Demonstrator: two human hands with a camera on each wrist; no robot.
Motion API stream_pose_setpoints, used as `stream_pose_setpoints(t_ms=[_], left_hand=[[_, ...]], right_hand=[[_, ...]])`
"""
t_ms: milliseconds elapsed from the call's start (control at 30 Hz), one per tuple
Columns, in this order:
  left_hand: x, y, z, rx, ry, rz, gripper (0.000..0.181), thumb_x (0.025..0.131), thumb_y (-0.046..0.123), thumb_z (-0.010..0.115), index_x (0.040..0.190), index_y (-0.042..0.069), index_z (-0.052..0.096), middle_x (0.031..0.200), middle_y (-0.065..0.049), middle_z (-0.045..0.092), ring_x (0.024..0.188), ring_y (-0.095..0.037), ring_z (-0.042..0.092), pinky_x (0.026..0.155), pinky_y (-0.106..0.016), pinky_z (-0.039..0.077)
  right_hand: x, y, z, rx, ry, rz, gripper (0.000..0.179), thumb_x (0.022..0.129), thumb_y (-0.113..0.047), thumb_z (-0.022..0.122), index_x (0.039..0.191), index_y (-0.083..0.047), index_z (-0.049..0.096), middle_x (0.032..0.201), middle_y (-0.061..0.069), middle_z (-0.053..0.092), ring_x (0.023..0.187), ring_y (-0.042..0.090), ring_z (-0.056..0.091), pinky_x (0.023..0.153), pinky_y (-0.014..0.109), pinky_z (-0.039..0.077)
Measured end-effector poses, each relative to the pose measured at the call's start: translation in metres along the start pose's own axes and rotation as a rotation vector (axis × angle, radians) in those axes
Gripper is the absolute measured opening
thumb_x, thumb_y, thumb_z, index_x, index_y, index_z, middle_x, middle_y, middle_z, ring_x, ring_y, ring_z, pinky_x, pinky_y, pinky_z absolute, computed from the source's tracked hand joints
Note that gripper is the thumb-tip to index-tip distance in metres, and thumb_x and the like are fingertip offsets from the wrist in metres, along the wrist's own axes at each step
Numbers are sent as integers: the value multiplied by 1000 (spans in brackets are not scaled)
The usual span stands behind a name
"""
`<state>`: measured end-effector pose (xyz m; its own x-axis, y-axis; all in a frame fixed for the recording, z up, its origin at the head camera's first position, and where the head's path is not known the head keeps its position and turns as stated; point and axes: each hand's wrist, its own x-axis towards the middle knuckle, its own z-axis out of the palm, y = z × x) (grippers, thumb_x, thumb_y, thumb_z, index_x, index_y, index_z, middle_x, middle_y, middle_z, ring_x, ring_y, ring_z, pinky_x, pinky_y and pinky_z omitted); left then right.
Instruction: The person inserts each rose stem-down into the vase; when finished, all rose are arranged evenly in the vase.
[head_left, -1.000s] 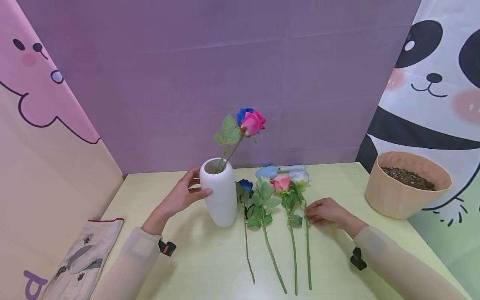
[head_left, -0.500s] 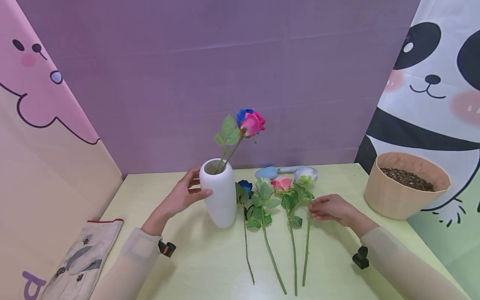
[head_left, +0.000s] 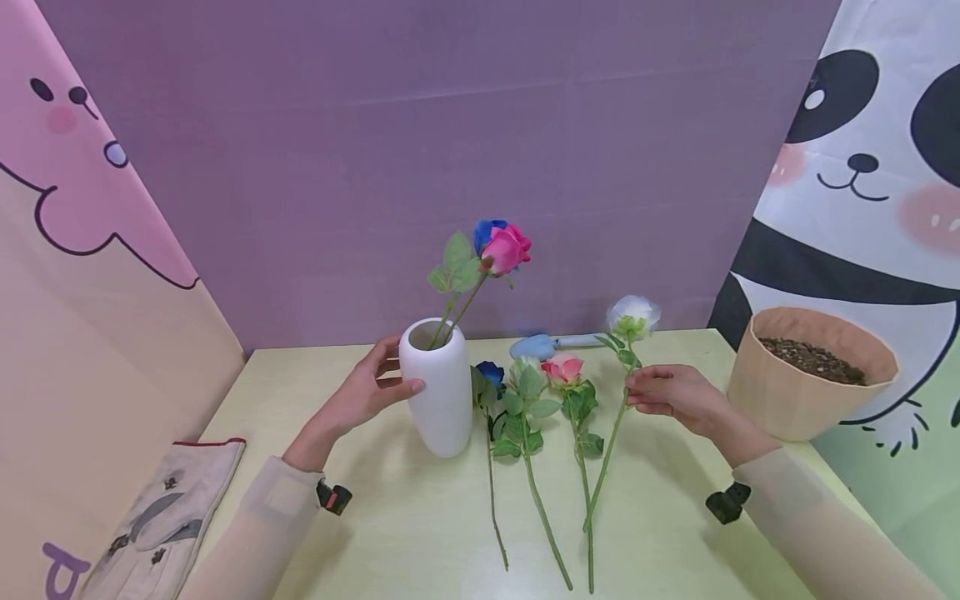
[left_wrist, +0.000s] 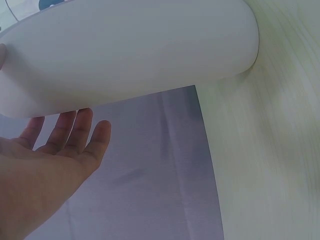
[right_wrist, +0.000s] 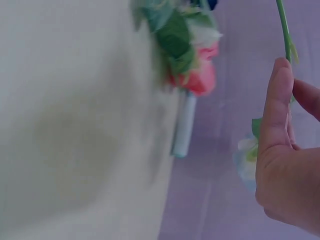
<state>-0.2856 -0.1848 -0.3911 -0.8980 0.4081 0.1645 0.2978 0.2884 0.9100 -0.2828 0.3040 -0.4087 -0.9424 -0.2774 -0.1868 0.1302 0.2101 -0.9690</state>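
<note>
My left hand [head_left: 367,392] holds the upper side of a white vase [head_left: 442,408], thumb at its front and fingers behind. In the left wrist view, its fingertips [left_wrist: 85,116] meet the vase wall. A pink rose [head_left: 507,248] and a blue rose [head_left: 487,229] stand in the vase, leaning right. My right hand [head_left: 675,398] pinches the stem of a white rose [head_left: 633,317] between thumb and fingers. That bloom is raised at the table's back, and its stem slants down across the stem of a pink-red rose [head_left: 562,368].
A dark blue rose [head_left: 492,372] and a pale, leafy rose [head_left: 528,379] lie right of the vase. Behind them is a blue toy shovel [head_left: 534,346]. A tan pot of soil [head_left: 787,392] stands at right; a folded cloth [head_left: 168,500] lies at left.
My right hand has lifted the white rose off the table, its bloom moving up and right while the stem tilts. The left hand and vase have stayed in place.
</note>
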Motion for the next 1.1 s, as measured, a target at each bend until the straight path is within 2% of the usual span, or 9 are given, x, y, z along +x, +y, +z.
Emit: stream_pose_setpoints(t_ms=[100,200,767,1100], left_hand=[[0,0,0,4,1,-2,74,89,28,76,150,24,35,143,-6,48,133,-36,51,107,-47,51],[1,-1,0,13,2,0,74,89,29,76,150,24,34,143,-6,48,132,-35,52,107,-47,51],[1,-1,-1,13,3,-8,75,88,31,77,150,25,34,143,-6,48,133,-34,53,107,-47,51],[1,-1,-1,17,7,-14,75,88,32,77,150,26,34,144,-6,48,133,-37,52,107,-48,51]], right_hand=[[-1,-8,1,35,18,-28,13,101,-16,60,110,-7,63,95,-9,73,88,5,73,81,20,61],[-3,-16,5,71,33,-56,7,100,-16,61,104,-13,65,95,-8,73,88,5,73,81,20,60],[0,-52,37,280,145,-165,22,100,-16,61,114,-2,51,95,-6,72,86,6,73,81,19,60],[3,-73,54,355,187,-223,18,98,-20,65,107,-7,56,92,-4,70,85,7,73,83,20,60]])
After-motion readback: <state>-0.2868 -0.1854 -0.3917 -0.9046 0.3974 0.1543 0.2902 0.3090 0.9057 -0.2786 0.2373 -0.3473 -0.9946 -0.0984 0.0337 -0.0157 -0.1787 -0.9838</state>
